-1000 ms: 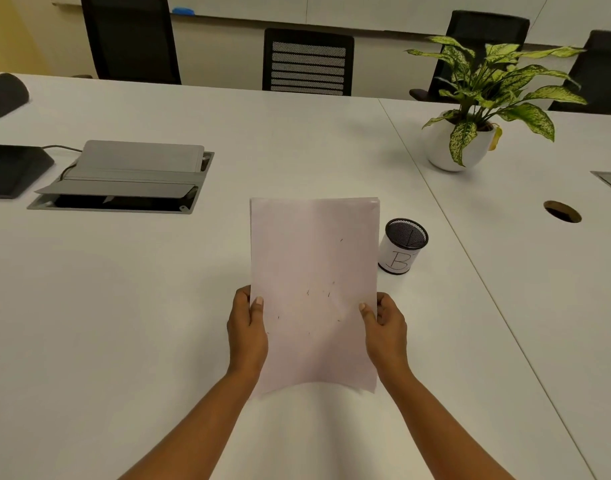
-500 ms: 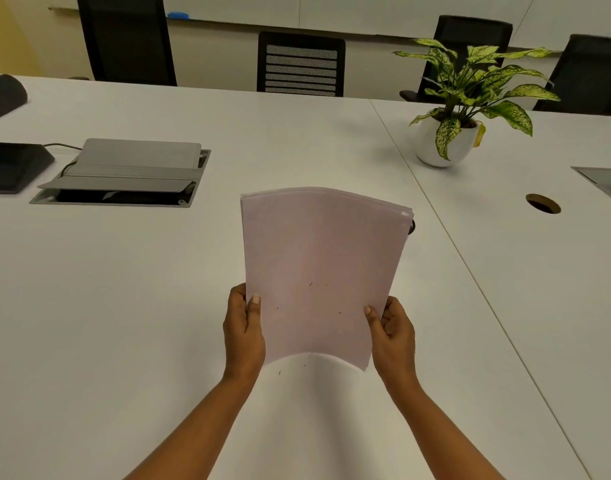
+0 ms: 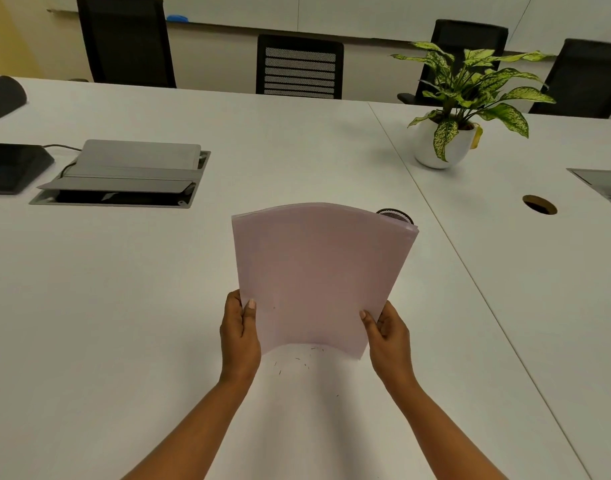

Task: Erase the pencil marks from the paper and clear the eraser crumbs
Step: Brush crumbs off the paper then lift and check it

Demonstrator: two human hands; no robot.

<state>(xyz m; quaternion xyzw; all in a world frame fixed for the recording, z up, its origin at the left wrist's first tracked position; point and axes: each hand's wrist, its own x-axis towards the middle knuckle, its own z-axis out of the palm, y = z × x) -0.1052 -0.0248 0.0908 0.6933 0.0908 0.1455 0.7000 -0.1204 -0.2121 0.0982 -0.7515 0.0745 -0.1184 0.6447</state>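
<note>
A pale pink sheaf of paper [image 3: 318, 271] is held up off the white table [image 3: 124, 306], tilted with its near edge lowest and its middle bowed. My left hand [image 3: 240, 336] grips its lower left edge, thumb on top. My right hand [image 3: 389, 336] grips the lower right edge the same way. Small dark eraser crumbs [image 3: 299, 362] lie scattered on the table just below the paper's near edge. One speck still shows on the sheet near my left thumb. No eraser is in view.
A black mesh pen cup [image 3: 396, 216] stands behind the paper's far right corner, mostly hidden. A potted plant [image 3: 442, 143] sits at the back right, a grey cable box [image 3: 124, 174] at the back left, a round cable hole [image 3: 539, 204] to the right.
Both hands have lifted and tilted the paper towards me. The crumbs that lay on the sheet have slid off onto the table. The pen cup is now mostly covered.
</note>
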